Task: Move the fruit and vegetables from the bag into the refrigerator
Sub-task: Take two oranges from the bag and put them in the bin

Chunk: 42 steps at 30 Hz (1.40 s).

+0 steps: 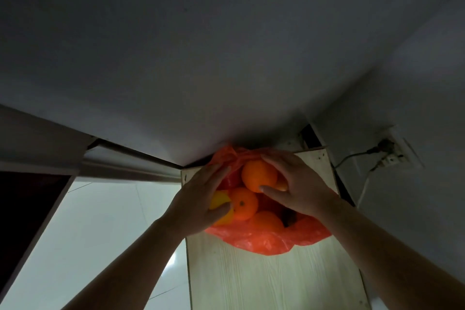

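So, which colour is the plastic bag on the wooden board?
The bag is orange-red; the head view shows it.

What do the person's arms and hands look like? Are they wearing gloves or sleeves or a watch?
No gloves. Both the left hand and the right hand are bare, and both forearms are bare as far as the picture shows, with no sleeves in view. No watch, bracelet or ring shows on either wrist or hand. The light is dim, so tiny details are hard to tell.
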### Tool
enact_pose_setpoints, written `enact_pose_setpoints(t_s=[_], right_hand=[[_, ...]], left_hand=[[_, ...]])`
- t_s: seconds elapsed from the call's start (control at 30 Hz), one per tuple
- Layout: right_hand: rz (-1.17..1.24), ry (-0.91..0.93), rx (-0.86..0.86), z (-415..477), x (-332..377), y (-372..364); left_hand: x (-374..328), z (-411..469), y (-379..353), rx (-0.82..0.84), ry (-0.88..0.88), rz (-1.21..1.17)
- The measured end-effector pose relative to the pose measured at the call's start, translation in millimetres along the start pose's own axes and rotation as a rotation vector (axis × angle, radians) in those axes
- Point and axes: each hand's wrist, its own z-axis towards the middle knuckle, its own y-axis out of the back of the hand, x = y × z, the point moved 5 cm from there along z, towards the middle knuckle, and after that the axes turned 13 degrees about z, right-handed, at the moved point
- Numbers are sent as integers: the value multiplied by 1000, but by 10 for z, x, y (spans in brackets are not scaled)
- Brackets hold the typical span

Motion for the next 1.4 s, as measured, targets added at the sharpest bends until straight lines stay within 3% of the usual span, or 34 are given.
enact_pose_setpoints(t_s=[0.1,0.2,0.37,0.6,0.8,0.9,1.13,1.3,1.4], right_hand=[[-107,128,-49,-22,188,-90],[-144,76,7,-10,158,-290],[-157,64,-56,-112,119,-336],[47,134,-297,-647,390,41],[198,154,-376,-1006,504,128],[237,147,-390,-1072,565,96],[195,5,-229,-1089,391,-79],[-37,-15,51,-1304,248,-612],[-3,-82,57,-1442,188,-707]], left_hand=[[-11,-82,-33,2,35,-24],[-30,-133,-36,4,50,-21],[-112,-195,-20,50,43,-46],[-434,-233,260,-140,159,-300],[-869,-185,192,39,205,-633],[-961,-159,138,103,219,-680],[-431,-410,375,-180,229,-381],[-181,-595,249,-128,285,-309],[-131,-655,117,-101,292,-314]])
